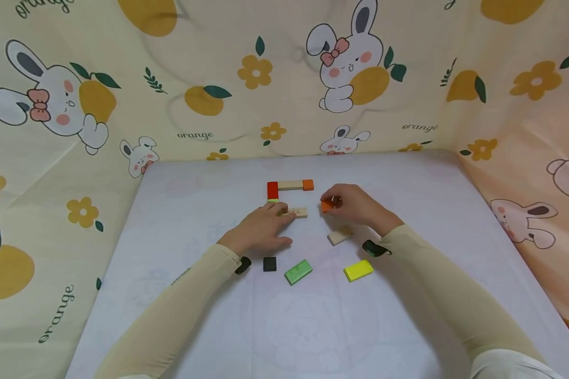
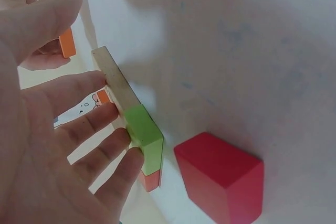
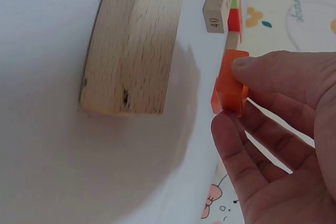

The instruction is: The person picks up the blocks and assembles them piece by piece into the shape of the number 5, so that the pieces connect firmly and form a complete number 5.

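My right hand [image 1: 355, 206] pinches an orange block [image 3: 231, 82] between thumb and fingertips, close over the table. To its left, my left hand [image 1: 263, 226] has its fingers extended, the tips at a light green block [image 2: 144, 132] and a plain wooden block [image 1: 297, 212]. These two form the near side of a block outline. A red block [image 1: 272, 189] makes its left side, and a wooden block [image 1: 290, 185] with an orange block [image 1: 308, 185] at its right end makes the far side. The held orange block is right of the near wooden block, apart from it.
Nearer the body lie a loose wooden block [image 1: 340, 235], a black block [image 1: 270, 264], a green block [image 1: 298, 272] and a yellow block [image 1: 358, 270]. Another red block [image 2: 218, 171] shows near the left hand. A printed cloth [image 1: 284, 79] hangs behind the white table [image 1: 180, 321].
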`<state>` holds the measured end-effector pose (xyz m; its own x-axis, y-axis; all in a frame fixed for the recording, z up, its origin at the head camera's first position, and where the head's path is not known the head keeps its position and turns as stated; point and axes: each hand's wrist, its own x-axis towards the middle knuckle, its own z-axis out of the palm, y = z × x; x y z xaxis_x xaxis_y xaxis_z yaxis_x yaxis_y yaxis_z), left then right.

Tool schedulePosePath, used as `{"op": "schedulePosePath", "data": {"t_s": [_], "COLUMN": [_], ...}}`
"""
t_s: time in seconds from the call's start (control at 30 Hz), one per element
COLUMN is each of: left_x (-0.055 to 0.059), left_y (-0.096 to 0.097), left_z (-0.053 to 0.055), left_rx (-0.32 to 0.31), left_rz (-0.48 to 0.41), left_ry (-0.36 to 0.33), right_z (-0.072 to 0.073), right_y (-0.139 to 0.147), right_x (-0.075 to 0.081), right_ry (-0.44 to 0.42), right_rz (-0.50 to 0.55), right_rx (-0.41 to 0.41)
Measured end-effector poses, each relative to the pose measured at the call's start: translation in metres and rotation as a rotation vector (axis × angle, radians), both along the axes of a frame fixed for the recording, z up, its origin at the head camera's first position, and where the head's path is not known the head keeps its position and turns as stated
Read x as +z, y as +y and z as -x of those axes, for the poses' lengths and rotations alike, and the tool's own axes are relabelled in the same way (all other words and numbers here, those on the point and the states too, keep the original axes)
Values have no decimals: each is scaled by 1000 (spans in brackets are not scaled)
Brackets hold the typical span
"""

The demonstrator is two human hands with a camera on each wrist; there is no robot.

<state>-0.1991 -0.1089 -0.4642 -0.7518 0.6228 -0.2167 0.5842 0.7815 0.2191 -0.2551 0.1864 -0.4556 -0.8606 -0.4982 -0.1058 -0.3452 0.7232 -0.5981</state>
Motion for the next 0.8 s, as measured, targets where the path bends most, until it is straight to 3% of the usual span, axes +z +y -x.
{"op": "schedulePosePath", "data": {"t_s": [0.8], "left_x": [0], "left_y": [0], "left_z": [1], "left_rx": [5], "left_rz": [-7], "left_ry": [3], "right_z": [2], "right_y": [-20], "right_x": [-3], "right_ry": [-43], "right_rz": [-13], "right_rx": [47]}}
